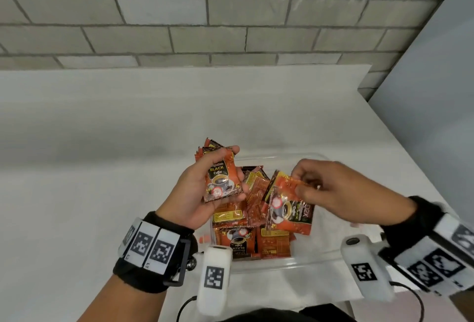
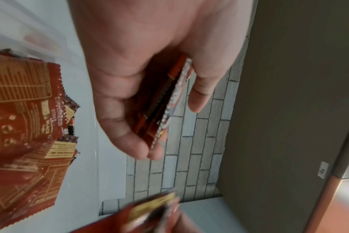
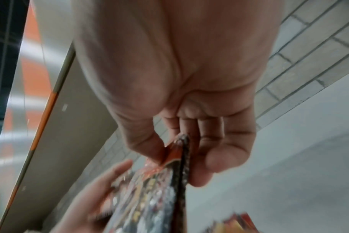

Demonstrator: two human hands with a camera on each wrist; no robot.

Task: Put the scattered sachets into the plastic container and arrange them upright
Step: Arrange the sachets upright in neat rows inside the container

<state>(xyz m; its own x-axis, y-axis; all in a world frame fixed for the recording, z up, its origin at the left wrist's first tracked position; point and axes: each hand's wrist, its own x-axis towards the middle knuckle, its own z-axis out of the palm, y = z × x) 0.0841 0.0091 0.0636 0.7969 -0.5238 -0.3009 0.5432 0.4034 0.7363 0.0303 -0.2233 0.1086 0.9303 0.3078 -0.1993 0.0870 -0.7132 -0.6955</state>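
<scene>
My left hand [image 1: 205,188] grips a stack of orange-red black-coffee sachets [image 1: 219,176] upright above the left end of the clear plastic container [image 1: 320,257]; the left wrist view shows the stack [image 2: 161,107] edge-on between thumb and fingers. My right hand [image 1: 333,190] pinches two sachets [image 1: 287,208] by their top edge over the middle of the container; in the right wrist view the pinched sachets [image 3: 177,159] hang down, blurred. Several more sachets [image 1: 254,239] lie flat and jumbled inside the container.
The container sits on a white table [image 1: 102,154] near its front edge. A grey brick-pattern wall [image 1: 205,13] stands behind, and a grey panel [image 1: 436,90] closes off the right side. A cable [image 1: 420,303] hangs near my right wrist.
</scene>
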